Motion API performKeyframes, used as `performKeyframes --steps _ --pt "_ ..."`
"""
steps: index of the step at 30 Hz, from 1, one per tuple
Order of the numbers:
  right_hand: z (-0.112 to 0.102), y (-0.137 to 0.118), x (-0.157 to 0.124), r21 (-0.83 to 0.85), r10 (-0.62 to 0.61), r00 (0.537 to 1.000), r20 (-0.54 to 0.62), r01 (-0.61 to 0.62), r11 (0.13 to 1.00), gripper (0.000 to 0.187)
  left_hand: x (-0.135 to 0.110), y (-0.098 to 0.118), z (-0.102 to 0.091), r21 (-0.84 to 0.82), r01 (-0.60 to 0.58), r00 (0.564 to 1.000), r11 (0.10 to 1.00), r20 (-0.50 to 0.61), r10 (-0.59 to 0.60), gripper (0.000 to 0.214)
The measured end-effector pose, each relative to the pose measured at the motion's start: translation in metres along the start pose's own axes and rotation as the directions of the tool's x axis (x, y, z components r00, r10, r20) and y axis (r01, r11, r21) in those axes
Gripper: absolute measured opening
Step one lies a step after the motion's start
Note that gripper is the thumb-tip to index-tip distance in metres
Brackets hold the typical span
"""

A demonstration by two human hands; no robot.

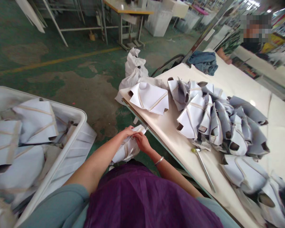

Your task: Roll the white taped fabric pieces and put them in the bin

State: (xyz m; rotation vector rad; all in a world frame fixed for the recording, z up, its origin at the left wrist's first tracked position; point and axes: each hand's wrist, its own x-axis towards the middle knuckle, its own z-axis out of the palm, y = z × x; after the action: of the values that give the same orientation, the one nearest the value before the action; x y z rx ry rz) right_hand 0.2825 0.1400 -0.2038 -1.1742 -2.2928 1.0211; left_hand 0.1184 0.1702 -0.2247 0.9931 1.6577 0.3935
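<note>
Through the head camera I have both of the wearer's hands low in front of the purple cloth (152,199) over the lap. My left hand (126,132) has its fingers closed on a white folded piece with tan strips (120,154), and my right hand (143,142), a silvery bangle (159,161) at its wrist, grips the same piece, the fingertips of both meeting near its top. The piece hangs just below and between the hands; its far end comes close to the edge of the cream-topped table (177,147), and I cannot tell whether they touch.

That table edge slants past my right hand, so room on that side is tight. Just ahead of the hands, a similar white piece (150,97) lies at the table's near corner, beside a tied white plastic bag (134,71) standing past the edge. Further right of the right hand sits a crowded cluster of white and grey pieces (216,114), and nearer than it a metal-handled hammer with a yellowish head (205,169) lies along the table.

Left of my left hand, a strip of green floor (102,125) leaves room to swing before the raised rim of the white plastic bin (82,117), heaped with more white pieces (35,122).
</note>
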Motion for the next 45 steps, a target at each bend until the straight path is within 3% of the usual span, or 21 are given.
performKeyframes --steps 8,12,16,21,27,33,37,40,45 --pt "0.002 -0.008 -0.004 -0.252 -0.062 0.991 0.119 0.091 0.963 0.030 0.001 -0.001 0.000 0.020 0.015 1.000 1.000 0.009 -0.015 0.055" --pt "-0.002 -0.001 -0.006 -0.257 -0.130 0.980 0.151 0.166 0.952 0.038 -0.008 -0.018 -0.010 -0.033 -0.119 0.989 0.992 0.081 0.121 0.070" --pt "-0.009 0.014 -0.011 -0.254 -0.240 0.948 0.211 0.290 0.923 0.044 -0.022 -0.037 -0.018 0.108 -0.223 0.972 0.969 0.102 0.213 0.095" --pt "-0.019 0.018 -0.014 -0.256 -0.312 0.908 0.278 0.383 0.888 0.047 -0.018 -0.045 -0.017 0.125 -0.295 0.955 0.947 0.075 0.287 0.079" --pt "-0.014 -0.003 -0.008 -0.302 -0.262 0.952 0.156 0.298 0.905 0.039 -0.011 -0.044 -0.019 0.099 -0.251 0.965 0.963 0.103 0.241 0.076" --pt "0.002 -0.008 -0.013 -0.206 -0.303 0.930 0.207 0.344 0.916 0.037 -0.017 -0.040 -0.015 0.043 -0.245 0.969 0.969 0.038 0.243 0.068" --pt "0.016 -0.010 -0.017 -0.126 -0.191 0.976 0.105 0.203 0.971 0.039 -0.019 -0.041 -0.015 0.047 -0.247 0.969 0.968 0.046 0.245 0.067" --pt "0.023 -0.010 -0.018 -0.119 -0.131 0.987 0.092 0.141 0.983 0.040 -0.021 -0.040 -0.014 0.049 -0.252 0.967 0.966 0.047 0.250 0.070" --pt "0.023 -0.006 -0.018 0.005 -0.206 0.975 0.080 0.206 0.979 0.038 -0.026 -0.038 -0.015 0.034 -0.250 0.967 0.968 0.059 0.247 0.071"
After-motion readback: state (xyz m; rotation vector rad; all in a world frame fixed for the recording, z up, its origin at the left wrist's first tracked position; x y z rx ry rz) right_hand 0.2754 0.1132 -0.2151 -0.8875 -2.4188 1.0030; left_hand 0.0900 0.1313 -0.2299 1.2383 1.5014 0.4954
